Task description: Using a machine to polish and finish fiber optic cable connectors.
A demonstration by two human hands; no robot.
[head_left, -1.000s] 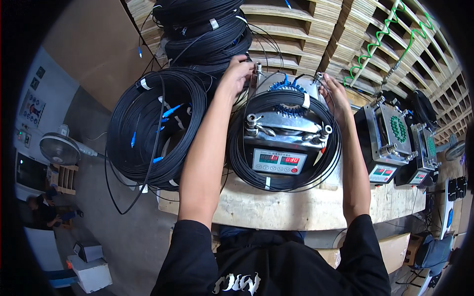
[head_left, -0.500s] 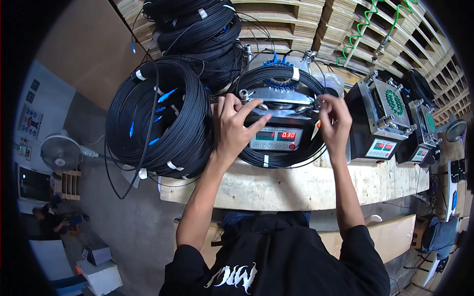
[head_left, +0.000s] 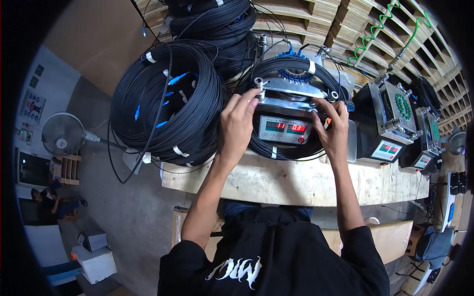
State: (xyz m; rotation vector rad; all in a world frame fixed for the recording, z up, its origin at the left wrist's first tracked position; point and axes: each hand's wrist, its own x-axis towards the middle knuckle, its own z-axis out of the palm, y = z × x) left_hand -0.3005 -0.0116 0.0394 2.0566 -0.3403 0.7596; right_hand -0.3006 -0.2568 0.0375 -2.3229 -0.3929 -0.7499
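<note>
On the wooden workbench (head_left: 296, 182) in front of me sits a small metal machine with a grey control panel (head_left: 282, 131) showing two red digital readouts, and both my hands are on it. My left hand (head_left: 238, 123) lies over the machine's left side, fingers (head_left: 245, 102) stretched up and loosely spread, their tips touching the shiny metal top plate (head_left: 289, 93) just below a clamp knob (head_left: 259, 83); it pinches nothing that I can see. My right hand (head_left: 332, 129) rests on the right side of the panel, fingers curled toward the plate's right edge near a second knob (head_left: 335, 94); I cannot tell whether they are closed on anything there. A coil of black fibre cable (head_left: 296, 69) is wrapped around the machine, bound with white tape, with a cluster of blue connectors (head_left: 292, 53) showing at its far side. Just to the left, touching the bench edge, lies a larger coil of black cable (head_left: 170, 103) with blue connector ends and white ties, and more black coils (head_left: 217, 19) are stacked behind it. To the right stand two similar machines (head_left: 390, 123) with their own displays, one carrying a green patterned top. Wooden pallets (head_left: 345, 19) rise behind the bench, with a green coiled hose (head_left: 375, 37) draped across them. Far left on the floor stands a fan (head_left: 61, 134).
</note>
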